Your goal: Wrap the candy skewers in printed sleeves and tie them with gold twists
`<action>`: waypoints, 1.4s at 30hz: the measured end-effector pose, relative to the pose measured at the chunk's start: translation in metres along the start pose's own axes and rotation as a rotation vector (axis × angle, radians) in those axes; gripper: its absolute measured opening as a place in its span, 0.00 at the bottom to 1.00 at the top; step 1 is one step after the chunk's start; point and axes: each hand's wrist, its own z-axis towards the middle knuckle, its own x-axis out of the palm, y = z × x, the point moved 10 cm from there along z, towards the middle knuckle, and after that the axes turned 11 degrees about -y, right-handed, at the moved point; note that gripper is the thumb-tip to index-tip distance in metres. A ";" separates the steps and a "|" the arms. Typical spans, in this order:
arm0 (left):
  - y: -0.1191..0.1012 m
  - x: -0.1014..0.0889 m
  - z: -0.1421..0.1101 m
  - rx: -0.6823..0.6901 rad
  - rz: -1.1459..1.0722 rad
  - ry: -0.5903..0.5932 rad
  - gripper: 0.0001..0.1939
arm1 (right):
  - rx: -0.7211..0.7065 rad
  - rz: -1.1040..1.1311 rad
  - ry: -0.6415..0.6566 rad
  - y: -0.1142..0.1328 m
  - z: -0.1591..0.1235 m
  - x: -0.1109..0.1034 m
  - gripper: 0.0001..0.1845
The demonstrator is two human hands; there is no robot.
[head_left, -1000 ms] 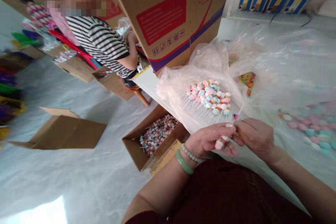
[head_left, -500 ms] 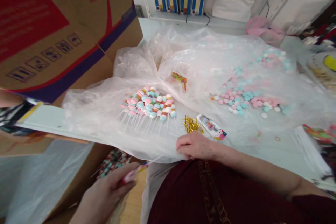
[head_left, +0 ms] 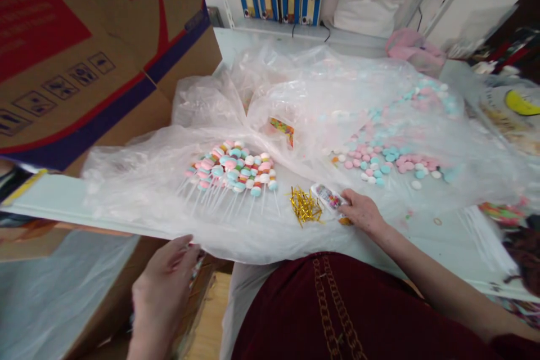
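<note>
The left hand [head_left: 162, 298] is held open at the near table edge, with no object seen in its grip. Its fingertips [head_left: 184, 246] are at the rim of the plastic sheet [head_left: 295, 84], though contact is hard to judge. The right hand [head_left: 363, 214] is rested on the table [head_left: 447, 242], its grip loosely curled, with the fingers touching the end of a printed wrapper [head_left: 328, 201]; whether the wrapper is held cannot be told. Gold twist ties [head_left: 305, 206] are lying just left of the wrapper. Lollipops [head_left: 230, 171] are piled on the sheet further left, and loose candies [head_left: 388, 160] are spread to the right. A cardboard box [head_left: 71, 56] is standing far left.
</note>
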 end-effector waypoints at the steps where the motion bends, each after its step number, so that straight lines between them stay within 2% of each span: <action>1: -0.021 0.021 -0.009 -0.050 -0.090 0.071 0.20 | -0.012 -0.002 -0.027 -0.001 0.000 -0.003 0.08; 4: -0.089 0.078 -0.040 -0.018 -0.352 0.330 0.13 | -0.101 -0.017 -0.138 0.001 -0.003 -0.014 0.12; 7: -0.126 0.114 -0.064 -0.062 -0.478 0.509 0.10 | -0.244 0.013 -0.297 0.008 -0.012 -0.029 0.16; 10: -0.144 0.141 -0.085 -0.095 -0.490 0.694 0.08 | -0.297 0.075 -0.393 0.007 -0.020 -0.039 0.17; 14: -0.155 0.170 -0.119 -0.078 -0.450 0.996 0.07 | -0.151 0.390 -0.375 -0.009 -0.016 -0.043 0.14; 16: -0.158 0.181 -0.132 -0.065 -0.440 1.073 0.08 | -0.069 0.608 -0.343 -0.011 -0.012 -0.043 0.12; 18: -0.160 0.191 -0.142 -0.121 -0.469 1.104 0.11 | 0.004 0.851 -0.276 -0.006 -0.010 -0.039 0.11; 22: -0.167 0.199 -0.149 -0.401 -0.729 1.048 0.22 | 0.166 1.191 -0.010 0.026 -0.016 -0.013 0.12; 24: -0.172 0.197 -0.149 -0.513 -0.886 1.009 0.21 | 0.135 1.211 0.086 0.051 -0.021 -0.004 0.13; 26: -0.168 0.194 -0.142 -0.598 -0.968 0.929 0.19 | 0.082 1.148 0.103 0.072 -0.023 0.001 0.14; 29: -0.143 0.185 -0.121 -0.702 -1.003 0.713 0.18 | -0.040 1.018 0.110 0.104 -0.021 0.005 0.15; 32: -0.111 0.167 -0.092 -0.731 -1.054 0.487 0.16 | -0.195 0.813 0.133 0.140 -0.018 0.008 0.16; 36: -0.072 0.139 -0.058 -0.727 -1.100 0.247 0.15 | -0.371 0.284 -0.037 0.178 -0.016 0.006 0.10; 39: -0.059 0.127 -0.047 -0.732 -1.137 0.189 0.16 | -0.458 -0.005 -0.086 0.203 -0.017 0.014 0.12; 42: -0.059 0.121 -0.042 -0.683 -1.129 0.182 0.17 | -0.485 -0.100 -0.072 0.218 -0.013 0.027 0.18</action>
